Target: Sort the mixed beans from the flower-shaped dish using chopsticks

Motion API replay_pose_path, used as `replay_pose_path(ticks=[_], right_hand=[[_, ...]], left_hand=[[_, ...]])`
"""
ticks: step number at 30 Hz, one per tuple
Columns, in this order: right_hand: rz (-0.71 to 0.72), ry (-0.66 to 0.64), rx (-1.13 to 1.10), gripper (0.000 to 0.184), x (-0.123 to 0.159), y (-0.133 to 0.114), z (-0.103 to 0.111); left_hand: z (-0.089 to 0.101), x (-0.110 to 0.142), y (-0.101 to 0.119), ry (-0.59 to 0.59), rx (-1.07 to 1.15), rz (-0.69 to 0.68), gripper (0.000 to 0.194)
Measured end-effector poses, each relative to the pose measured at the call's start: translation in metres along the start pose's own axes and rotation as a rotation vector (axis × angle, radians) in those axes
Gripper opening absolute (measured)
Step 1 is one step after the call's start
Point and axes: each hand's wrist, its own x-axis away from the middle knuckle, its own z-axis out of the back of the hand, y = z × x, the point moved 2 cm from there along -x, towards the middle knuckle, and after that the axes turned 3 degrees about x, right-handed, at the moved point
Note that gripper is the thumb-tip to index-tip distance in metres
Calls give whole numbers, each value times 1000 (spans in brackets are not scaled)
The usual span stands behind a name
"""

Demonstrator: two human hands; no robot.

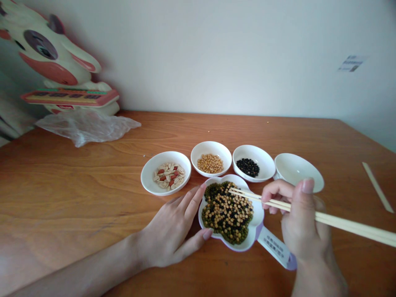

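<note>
My right hand (301, 218) grips a pair of pale chopsticks (349, 222), their tips close together over the beans in a flower-shaped dish (260, 216). Whether the tips pinch a bean is too small to tell. Mixed beans (229, 210), green, black and yellow, fill much of this dish. A labelled handle (275, 245) extends from it toward the lower right. My left hand (175, 227) lies at the dish's left side, fingers spread, with fingertips touching the rim.
Behind the dish stand white bowls: one with pale and reddish seeds (169, 175), one with yellow beans (210, 163), one with black beans (248, 167), and a bare one (298, 167). A pale strip (377, 187) lies right. Back left are a plastic bag (86, 126) and a cow toy (71, 74).
</note>
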Motion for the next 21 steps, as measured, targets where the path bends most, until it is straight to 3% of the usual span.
replay_pose_path(ticks=[9,21], right_hand=[[22,230,-54,101,-4,-7,5],[-12,283,-192,90,-3,-27,-43]], left_hand=[[1,-1,0,-2,13,5,97],[1,-2,0,-9,37,12,97]])
